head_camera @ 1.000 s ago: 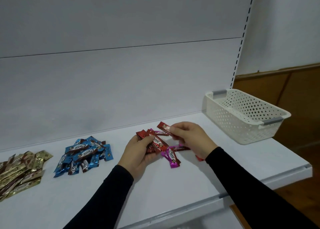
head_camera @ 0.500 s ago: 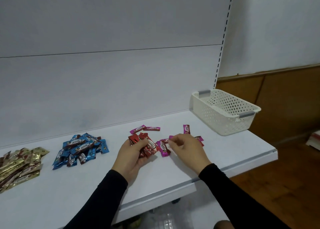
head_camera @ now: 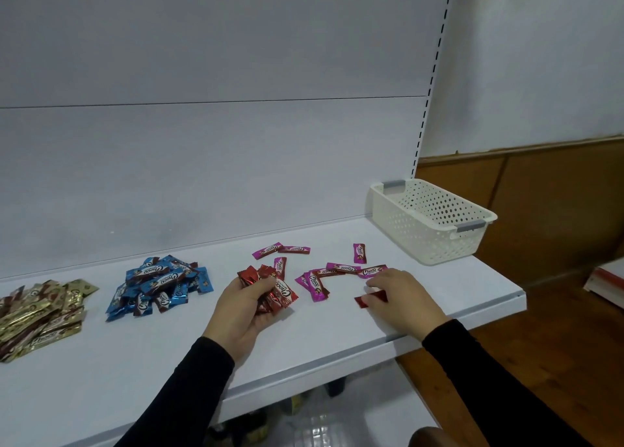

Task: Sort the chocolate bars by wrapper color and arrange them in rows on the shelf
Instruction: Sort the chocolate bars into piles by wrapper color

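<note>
Gold pile and blue pile done; our left hand clutches red bars, right hand fingertips pinch a red bar; pink bars just beyond stay loose, no rows.

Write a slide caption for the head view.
Left hand grips red bars; right hand reaches another red bar.

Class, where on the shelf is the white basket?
The white basket stands at the shelf's far right end against the back panel, beyond the scattered pink bars.

left sleeve: long, black | right sleeve: long, black | hands bare
</note>
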A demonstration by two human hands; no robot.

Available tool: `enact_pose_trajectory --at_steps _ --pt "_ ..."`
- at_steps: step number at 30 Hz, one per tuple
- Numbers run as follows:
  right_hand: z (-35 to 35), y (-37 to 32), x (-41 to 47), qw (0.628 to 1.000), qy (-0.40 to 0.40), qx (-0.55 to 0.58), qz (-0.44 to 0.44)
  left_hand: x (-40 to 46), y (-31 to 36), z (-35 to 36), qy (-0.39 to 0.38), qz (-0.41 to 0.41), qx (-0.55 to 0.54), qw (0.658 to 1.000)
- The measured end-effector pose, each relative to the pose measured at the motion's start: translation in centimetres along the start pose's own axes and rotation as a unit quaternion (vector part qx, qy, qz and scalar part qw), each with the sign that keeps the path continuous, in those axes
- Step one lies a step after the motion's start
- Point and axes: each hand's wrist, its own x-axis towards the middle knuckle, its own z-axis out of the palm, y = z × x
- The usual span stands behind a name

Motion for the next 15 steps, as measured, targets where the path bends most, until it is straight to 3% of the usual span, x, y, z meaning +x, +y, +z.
enact_pose_trajectory --at_steps 9,12,15 --pt "-2.5 -1.0 -0.4 0.989 -0.067 0.077 0.107 -0.4 0.3 -0.4 0.007 -0.011 0.004 1.0" --pt "-2.8 -1.6 -0.4 0.966 -0.065 0.223 0.118 -0.5 0.2 -0.4 0.002 -0.015 0.006 1.0" --pt "-2.4 -3.2 -0.2 0.9 -0.071 0.413 0.12 -0.6 0.0 -0.2 -0.004 -0.019 0.012 1.0"
